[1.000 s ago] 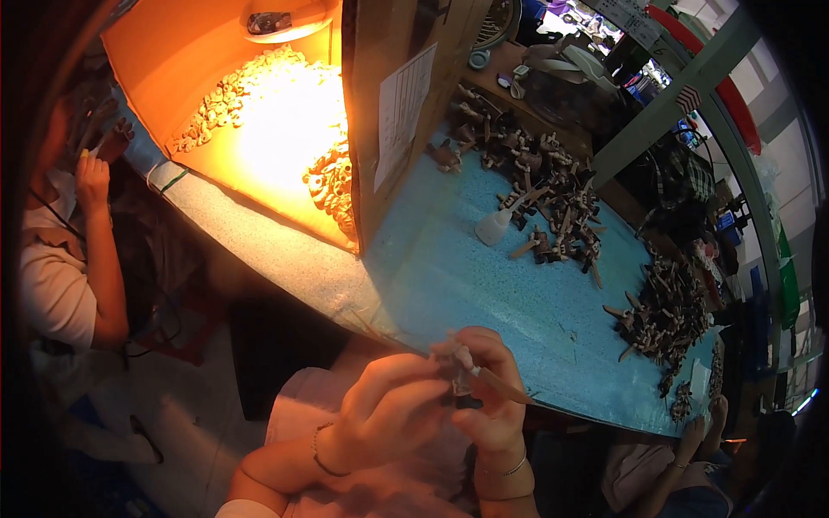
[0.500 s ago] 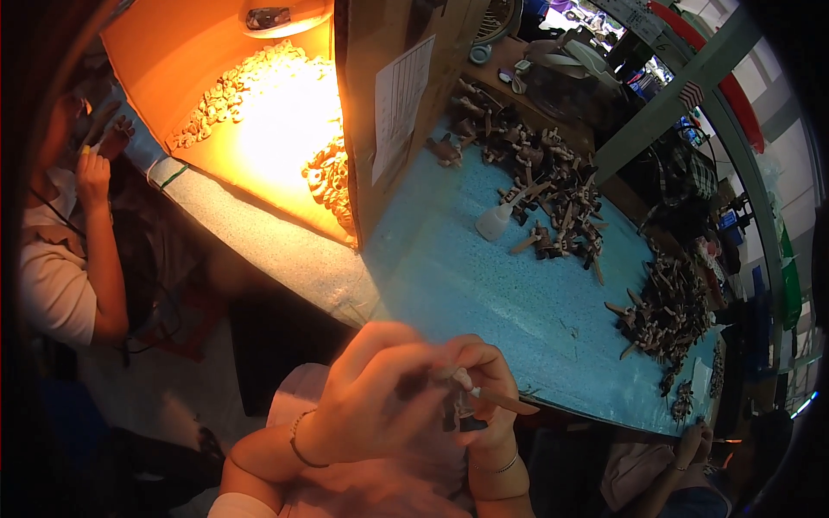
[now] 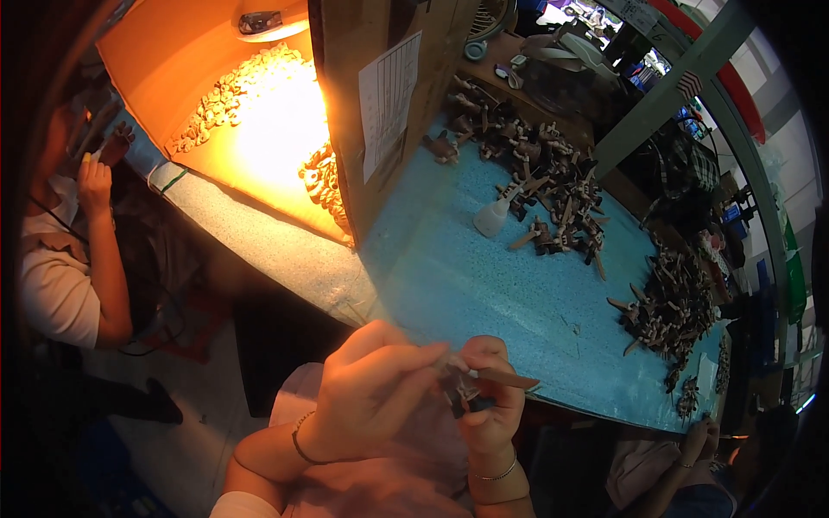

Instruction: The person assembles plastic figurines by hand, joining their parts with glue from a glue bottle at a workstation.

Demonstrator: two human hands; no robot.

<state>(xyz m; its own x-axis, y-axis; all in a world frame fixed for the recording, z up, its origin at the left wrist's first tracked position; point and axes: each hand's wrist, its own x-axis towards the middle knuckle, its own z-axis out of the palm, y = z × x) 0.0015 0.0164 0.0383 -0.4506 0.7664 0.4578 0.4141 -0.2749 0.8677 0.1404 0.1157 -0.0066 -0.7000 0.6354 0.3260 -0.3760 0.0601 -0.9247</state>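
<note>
In front of my lap, my right hand (image 3: 494, 423) is closed around a small toy figurine (image 3: 455, 393) with dark legs and boots. From the figurine a flat brown blade-shaped piece (image 3: 511, 378) sticks out to the right, across my right fingers. My left hand (image 3: 371, 388) is closed in a pinch, thumb and forefinger meeting at the figurine's upper end. What lies between those left fingertips is hidden. Beyond my hands, a heap of similar figurines (image 3: 561, 194) covers part of the blue tabletop (image 3: 509, 293).
A white squeeze bottle (image 3: 492, 218) stands beside the heap. Farther right lies a second figurine pile (image 3: 669, 315). At left, a cardboard box (image 3: 380, 112) holds many small pieces (image 3: 216, 102) under a bright lamp (image 3: 263, 24). One person (image 3: 69, 259) sits at left; another person's hand (image 3: 699, 439) shows at lower right.
My left hand's blurred fingers have steadied into a pinch by the figurine's upper end. The figurine has turned slightly, showing more of its legs. The view has shifted a little.
</note>
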